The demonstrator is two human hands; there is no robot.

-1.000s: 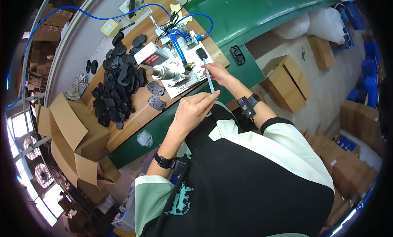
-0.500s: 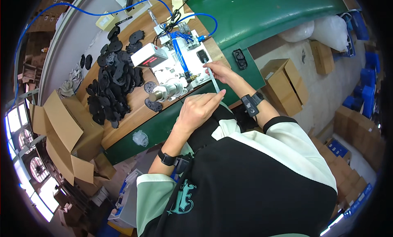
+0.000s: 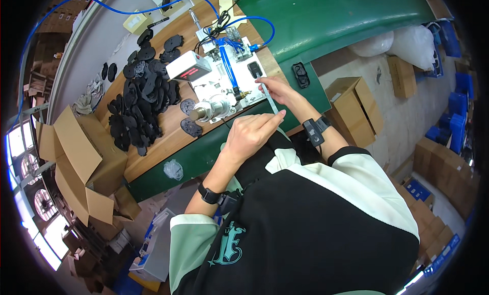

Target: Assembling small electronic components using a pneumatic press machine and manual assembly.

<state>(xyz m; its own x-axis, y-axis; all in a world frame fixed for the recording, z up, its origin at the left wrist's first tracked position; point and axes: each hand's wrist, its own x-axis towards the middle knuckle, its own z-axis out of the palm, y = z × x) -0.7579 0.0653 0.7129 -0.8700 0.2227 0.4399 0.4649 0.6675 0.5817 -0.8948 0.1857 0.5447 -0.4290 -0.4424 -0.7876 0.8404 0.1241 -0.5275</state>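
Note:
My left hand (image 3: 250, 134) and my right hand (image 3: 279, 91) together hold a thin pale strip (image 3: 269, 99) over the near edge of a wooden bench (image 3: 168, 137). The right hand pinches its far end, the left hand pinches its near end. Just beyond the strip stands a small white jig (image 3: 224, 83) with a metal cylinder (image 3: 211, 109), blue air hoses and a red-lit box (image 3: 189, 66). A heap of flat black parts (image 3: 140, 104) lies left of the jig, and two loose black parts (image 3: 189, 118) lie beside the cylinder.
A green conveyor (image 3: 336, 15) runs along the right of the bench with a black part (image 3: 300, 74) on its edge. Open cardboard boxes (image 3: 76, 162) stand at the left, another box (image 3: 354, 109) at the right on the floor. Clear plastic bags (image 3: 407, 43) and blue crates lie further right.
The view has shifted a little. Both hands stay on the strip in front of the jig, with the left hand slightly nearer the strip's near end.

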